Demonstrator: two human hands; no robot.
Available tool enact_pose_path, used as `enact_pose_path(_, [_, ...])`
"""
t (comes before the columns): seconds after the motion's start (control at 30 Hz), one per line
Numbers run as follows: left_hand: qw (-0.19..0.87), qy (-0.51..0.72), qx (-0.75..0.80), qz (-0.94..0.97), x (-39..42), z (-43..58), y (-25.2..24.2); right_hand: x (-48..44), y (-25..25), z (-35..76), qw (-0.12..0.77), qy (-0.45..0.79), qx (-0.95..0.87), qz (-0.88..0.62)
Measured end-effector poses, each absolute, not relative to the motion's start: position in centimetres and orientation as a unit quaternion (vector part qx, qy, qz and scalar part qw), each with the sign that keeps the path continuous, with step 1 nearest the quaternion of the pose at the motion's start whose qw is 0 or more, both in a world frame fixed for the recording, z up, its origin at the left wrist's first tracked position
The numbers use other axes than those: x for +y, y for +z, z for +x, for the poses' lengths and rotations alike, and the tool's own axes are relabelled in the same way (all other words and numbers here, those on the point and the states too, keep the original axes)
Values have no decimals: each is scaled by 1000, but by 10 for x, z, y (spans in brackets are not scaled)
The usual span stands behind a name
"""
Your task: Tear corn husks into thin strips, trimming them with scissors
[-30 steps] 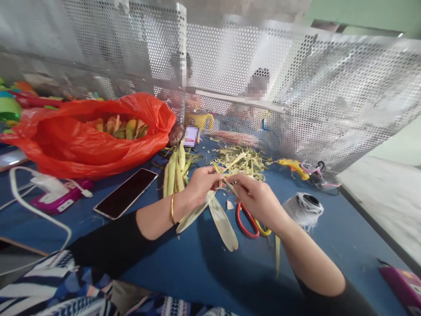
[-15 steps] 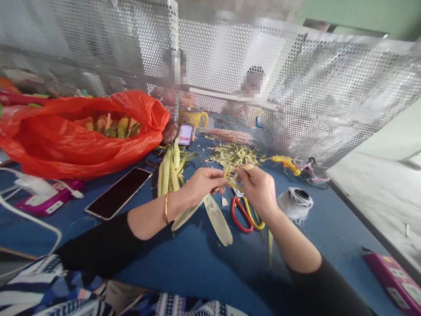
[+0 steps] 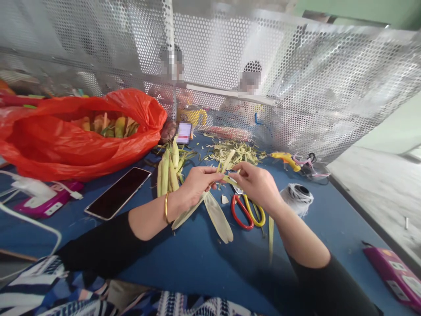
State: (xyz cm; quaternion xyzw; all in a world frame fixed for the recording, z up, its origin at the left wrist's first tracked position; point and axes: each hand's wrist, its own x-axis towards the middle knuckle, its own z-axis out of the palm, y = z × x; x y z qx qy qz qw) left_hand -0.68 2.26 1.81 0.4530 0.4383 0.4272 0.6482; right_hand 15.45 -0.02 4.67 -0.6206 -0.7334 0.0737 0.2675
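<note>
Over the blue table (image 3: 210, 259), my left hand (image 3: 197, 183) and my right hand (image 3: 256, 183) both pinch pale green corn husk strips (image 3: 226, 161) between them. A long husk leaf (image 3: 187, 213) hangs from under my left hand, and another leaf (image 3: 219, 216) lies on the table just below. A gold bangle (image 3: 165, 207) is on my left wrist. Red and yellow scissors (image 3: 247, 210) lie under my right hand. A bundle of small corn ears (image 3: 167, 169) lies just beyond my left hand. A heap of shredded husk (image 3: 237, 151) sits behind the hands.
An orange plastic bag (image 3: 75, 136) with produce fills the back left. A black phone (image 3: 118, 192), a pink power bank with white cable (image 3: 46, 199), a roll of white thread (image 3: 297, 197), a yellow glue gun (image 3: 286, 159) and a pink case (image 3: 394, 276) lie around. A perforated metal screen (image 3: 296, 87) closes the back.
My right hand has dropped slightly and drawn toward the left hand, still pinching the husk strips. The view has shifted a little; the other things on the table stay put.
</note>
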Motion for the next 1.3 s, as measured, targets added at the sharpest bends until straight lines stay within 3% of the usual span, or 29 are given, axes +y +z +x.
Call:
enact_pose_path(0.23, [703, 417, 417, 397, 25, -9, 21, -2, 57, 168, 403, 347, -722, -442])
enact_pose_path(0.47, [655, 434, 451, 422, 23, -8, 20, 3, 42, 145, 548, 315, -644, -432])
enact_pose_path(0.63, [620, 442, 460, 457, 23, -7, 18, 2, 36, 139, 516, 360, -599, -496])
enact_pose_path(1.03, [604, 429, 475, 475, 20, -6, 22, 5, 24, 143, 410, 294, -650, -568])
enact_pose_path(1.3, [560, 431, 456, 542, 18, -4, 17, 7, 22, 142, 412, 289, -648, -572])
